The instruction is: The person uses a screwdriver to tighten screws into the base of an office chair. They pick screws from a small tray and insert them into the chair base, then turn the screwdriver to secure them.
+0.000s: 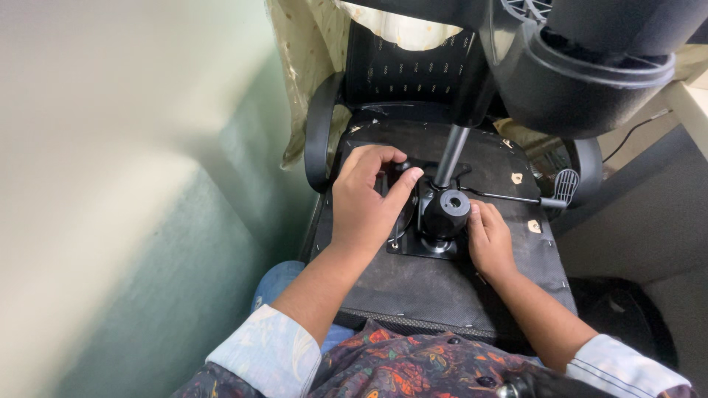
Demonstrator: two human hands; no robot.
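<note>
Pressing down with left hand (pixel 365 203), fingers (pixel 402 184) spread, on black mechanism plate (pixel 413 247) at centre of upturned chair seat underside (pixel 413 284). Curling right hand (pixel 488 239) fingers, pressed together, against black knob (pixel 445 212). Crowding from green wall (pixel 169 243) at left edge, lever (pixel 516 197) extending toward right armrest (pixel 586 166).

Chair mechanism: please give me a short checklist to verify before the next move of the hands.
1. Left hand on the mechanism plate: ok.
2. Right hand beside the black knob: ok.
3. Chair upside down, seat underside facing up: ok.
4. Lever free of both hands: ok.
5. Plate screws tight: cannot tell.
6. Grip of the left fingers on any part: cannot tell.
</note>
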